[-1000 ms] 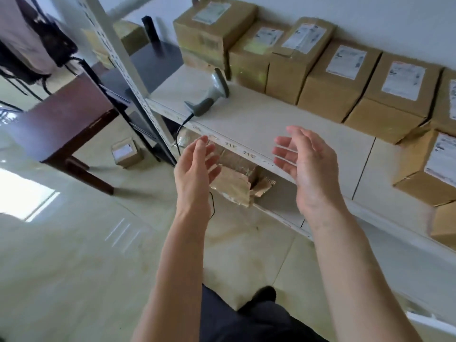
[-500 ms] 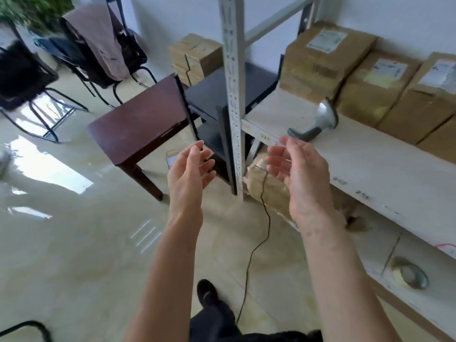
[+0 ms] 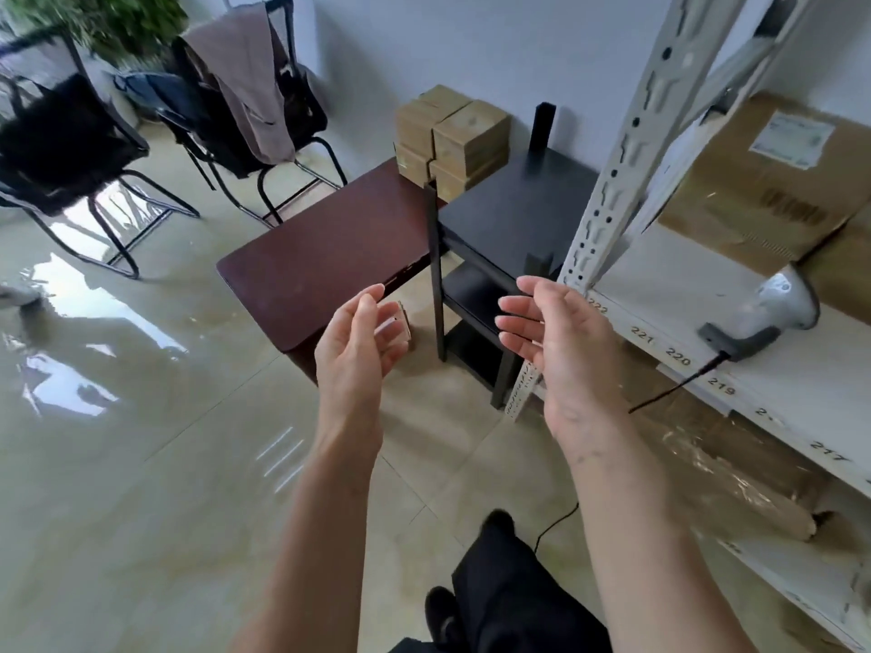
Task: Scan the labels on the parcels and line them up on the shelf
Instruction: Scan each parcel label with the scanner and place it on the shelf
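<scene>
My left hand (image 3: 354,351) and my right hand (image 3: 558,344) are raised in front of me, palms facing each other, fingers apart and holding nothing. Behind the left fingers a small cardboard parcel (image 3: 399,326) lies on the floor beside the brown table. At the right, a white shelf (image 3: 669,294) carries a big labelled parcel (image 3: 763,181) and a grey handheld scanner (image 3: 763,318) lying on its side, its black cable hanging off the edge. A stack of brown boxes (image 3: 452,134) stands against the far wall.
A dark brown table (image 3: 330,256) and a black rack (image 3: 504,214) stand between me and the wall. Two black chairs (image 3: 70,148), one draped with a coat, are at the back left. Plastic-wrapped packages (image 3: 735,468) fill the lower shelf. The tiled floor is glossy.
My view has swung left, away from the row of parcels on the shelf and toward the table, rack and chairs. Both hands stay raised and empty.
</scene>
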